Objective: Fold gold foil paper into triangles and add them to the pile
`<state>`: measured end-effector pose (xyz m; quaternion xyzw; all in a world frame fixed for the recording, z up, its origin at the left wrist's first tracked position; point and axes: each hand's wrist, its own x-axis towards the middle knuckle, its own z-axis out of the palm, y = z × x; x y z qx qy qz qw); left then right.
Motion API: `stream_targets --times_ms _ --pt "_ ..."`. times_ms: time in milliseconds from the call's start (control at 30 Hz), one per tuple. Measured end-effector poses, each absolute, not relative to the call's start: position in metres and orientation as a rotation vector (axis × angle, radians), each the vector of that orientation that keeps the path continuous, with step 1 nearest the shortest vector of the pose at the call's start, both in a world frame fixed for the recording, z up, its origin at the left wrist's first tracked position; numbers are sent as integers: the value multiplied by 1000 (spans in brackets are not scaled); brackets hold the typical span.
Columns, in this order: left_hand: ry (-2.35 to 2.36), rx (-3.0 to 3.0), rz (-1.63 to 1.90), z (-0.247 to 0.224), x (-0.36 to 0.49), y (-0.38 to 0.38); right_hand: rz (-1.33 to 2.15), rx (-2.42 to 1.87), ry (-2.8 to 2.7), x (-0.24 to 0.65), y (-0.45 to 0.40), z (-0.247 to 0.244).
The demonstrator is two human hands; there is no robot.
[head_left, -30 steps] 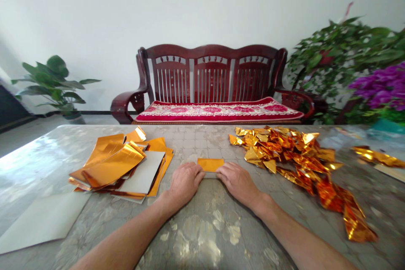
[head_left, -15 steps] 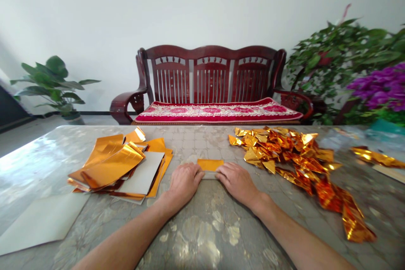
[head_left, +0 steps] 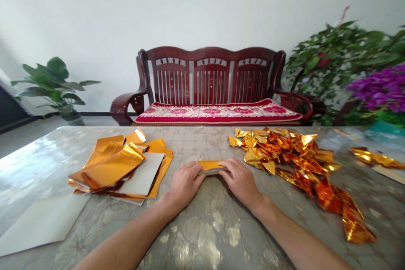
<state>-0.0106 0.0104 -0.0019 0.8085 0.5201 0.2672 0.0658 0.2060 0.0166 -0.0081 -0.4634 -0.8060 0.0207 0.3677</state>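
Note:
A small folded gold paper with a pale edge facing me is at the middle of the table, between my hands. My left hand pinches its left end, thumb below and fingers on top. At its right end my right hand grips it the same way, with fingertips over the gold face. On the left lies a loose stack of gold sheets, some with the grey-white back up. To the right spreads a heap of folded gold pieces.
A pale sheet lies at the table's left front. Clear plastic and another gold piece are at the far right. Beyond the patterned table stand a wooden bench, a potted plant and purple flowers.
The folded paper has lifted and tilted at its near edge. My thumbs have moved under it, and my right fingers have shifted inward over its gold face.

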Motion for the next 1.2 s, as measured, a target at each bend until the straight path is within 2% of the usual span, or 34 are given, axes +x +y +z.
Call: stream_targets --times_ms 133,267,400,567,700,967,1067,1200 --pt "1600 2268 1173 -3 -9 8 227 -1284 -1742 203 16 -10" --pt "1536 2493 1339 0 -9 1 696 -1312 -1805 193 7 -4" --pt "1268 2847 1296 3 -7 -7 958 -1174 -1764 183 -1 2" --pt "1190 2951 1143 2 -4 -9 982 -1187 -1638 176 -2 -5" --pt "1128 2904 1086 3 -3 -9 748 -1217 -1696 181 2 -9" --pt "1140 2832 1508 4 -7 -9 -467 -1043 -2197 199 -2 9" --pt "1084 2821 1422 3 -8 -5 -632 -1011 -2217 197 -5 13" --pt "1039 2741 1414 2 -11 -1 -666 -945 -2175 197 -7 15"
